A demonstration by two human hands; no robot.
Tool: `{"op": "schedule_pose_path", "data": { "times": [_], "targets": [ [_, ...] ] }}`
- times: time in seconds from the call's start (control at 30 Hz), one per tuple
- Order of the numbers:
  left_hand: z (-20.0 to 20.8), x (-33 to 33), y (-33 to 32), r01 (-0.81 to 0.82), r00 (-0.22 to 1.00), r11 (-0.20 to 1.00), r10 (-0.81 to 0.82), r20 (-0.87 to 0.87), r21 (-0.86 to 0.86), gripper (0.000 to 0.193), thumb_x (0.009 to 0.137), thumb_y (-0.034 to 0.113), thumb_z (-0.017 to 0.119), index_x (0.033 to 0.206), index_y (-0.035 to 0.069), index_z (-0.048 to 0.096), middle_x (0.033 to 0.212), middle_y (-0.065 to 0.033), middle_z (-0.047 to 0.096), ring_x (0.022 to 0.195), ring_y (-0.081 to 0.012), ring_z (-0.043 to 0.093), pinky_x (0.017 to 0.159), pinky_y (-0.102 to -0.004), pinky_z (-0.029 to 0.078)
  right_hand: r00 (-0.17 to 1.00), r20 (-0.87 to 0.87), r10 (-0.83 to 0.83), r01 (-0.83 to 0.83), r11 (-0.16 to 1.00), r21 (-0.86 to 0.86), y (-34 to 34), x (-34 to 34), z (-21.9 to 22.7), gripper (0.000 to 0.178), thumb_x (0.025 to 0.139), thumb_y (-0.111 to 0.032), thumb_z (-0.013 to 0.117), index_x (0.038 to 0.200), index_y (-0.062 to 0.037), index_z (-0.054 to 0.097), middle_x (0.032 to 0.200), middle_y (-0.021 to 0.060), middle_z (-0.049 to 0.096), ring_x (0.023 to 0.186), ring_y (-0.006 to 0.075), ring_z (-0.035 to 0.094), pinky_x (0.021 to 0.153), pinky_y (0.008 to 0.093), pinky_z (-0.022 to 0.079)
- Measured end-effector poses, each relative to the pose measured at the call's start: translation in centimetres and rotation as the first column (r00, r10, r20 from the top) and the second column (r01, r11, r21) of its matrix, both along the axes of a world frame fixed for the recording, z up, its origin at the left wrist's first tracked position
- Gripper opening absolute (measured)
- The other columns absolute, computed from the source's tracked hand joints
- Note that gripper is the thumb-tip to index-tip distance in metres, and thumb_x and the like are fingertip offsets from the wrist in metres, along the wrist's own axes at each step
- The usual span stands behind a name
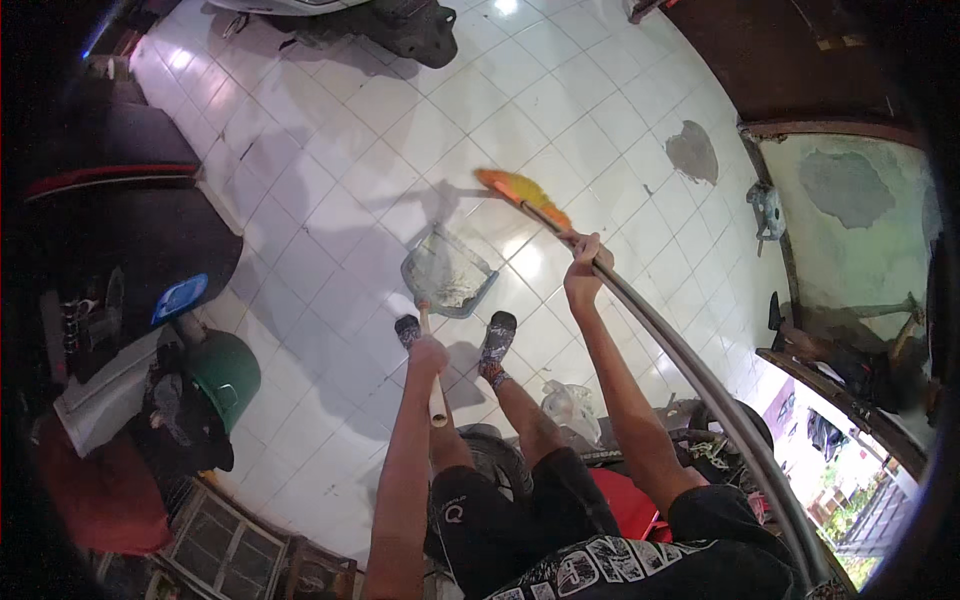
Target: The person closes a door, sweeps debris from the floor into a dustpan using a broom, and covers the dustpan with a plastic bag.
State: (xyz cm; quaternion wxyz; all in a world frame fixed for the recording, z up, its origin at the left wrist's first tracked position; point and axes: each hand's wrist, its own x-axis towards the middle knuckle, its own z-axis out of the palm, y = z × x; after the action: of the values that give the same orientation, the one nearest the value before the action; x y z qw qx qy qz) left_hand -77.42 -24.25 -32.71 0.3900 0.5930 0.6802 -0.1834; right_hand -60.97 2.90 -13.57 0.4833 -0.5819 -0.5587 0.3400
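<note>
My left hand is closed round the pale handle of a dustpan, whose grey pan lies on the tiled floor just ahead of my feet. Light dust or debris shows inside the pan. With my right hand I grip the long metal pole of a broom. Its orange and yellow bristles rest on or just above the tiles, ahead and to the right of the pan, apart from it. The pole runs back past my right arm toward the lower right.
At the left stand a green bucket and a blue plastic item beside dark furniture. Part of a vehicle is at the far edge. A clear plastic bag and a tire are close by my legs. A grey patch marks the floor.
</note>
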Motion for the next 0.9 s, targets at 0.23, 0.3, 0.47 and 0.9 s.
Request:
{"op": "schedule_pose_path", "data": {
  "times": [0.23,0.3,0.47,0.9],
  "targets": [
    [2.7,1.3,1.4,-0.347,0.938,0.934,0.344,0.044,0.082,0.011,0.067,0.017,0.061,0.064,0.008,0.065,0.067,-0.0096,0.063,0.065,-0.0277,0.065,0.057,-0.0366,0.052,0.989,-0.057,0.138,-0.148,0.957,-0.249,-7.3,-2.6,-0.8,0.051,0.098,-0.028,0.035,0.053,-0.0030,0.034,0.060,0.0103,0.055,0.070,0.0185,0.061,0.068,0.0308,0.049],
    [3.8,1.9,1.5,-0.254,0.966,0.923,0.229,0.120,0.289,0.013,0.061,0.014,0.064,0.052,0.006,0.059,0.055,-0.0100,0.059,0.057,-0.0289,0.062,0.049,-0.0376,0.049,0.968,-0.211,0.137,-0.202,0.922,-0.329,-9.2,-4.3,1.2,0.050,0.098,-0.027,0.033,0.054,-0.0028,0.032,0.061,0.0141,0.057,0.070,0.0231,0.062,0.072,0.0330,0.051],
    [4.1,-1.0,1.0,0.041,0.998,0.999,-0.039,0.048,-0.034,0.011,0.067,0.016,0.062,0.061,0.008,0.066,0.073,-0.0103,0.067,0.073,-0.0278,0.067,0.064,-0.0368,0.054,0.968,-0.152,0.199,-0.236,0.927,-0.291,-11.4,-5.0,4.3,0.047,0.098,-0.025,0.032,0.055,-0.0043,0.032,0.072,0.0224,0.063,0.082,0.0297,0.064,0.083,0.0356,0.048],
    [7.5,-1.4,-0.6,-0.193,0.975,0.970,0.173,0.138,0.150,0.014,0.071,0.018,0.058,0.069,0.007,0.067,0.068,-0.0147,0.065,0.072,-0.0304,0.066,0.063,-0.0381,0.053,0.991,-0.132,0.004,-0.031,0.978,-0.204,-11.7,4.4,3.1,0.047,0.097,-0.021,0.034,0.053,-0.0031,0.034,0.057,0.0072,0.048,0.064,0.0190,0.055,0.079,0.0354,0.047]
  ]
}}
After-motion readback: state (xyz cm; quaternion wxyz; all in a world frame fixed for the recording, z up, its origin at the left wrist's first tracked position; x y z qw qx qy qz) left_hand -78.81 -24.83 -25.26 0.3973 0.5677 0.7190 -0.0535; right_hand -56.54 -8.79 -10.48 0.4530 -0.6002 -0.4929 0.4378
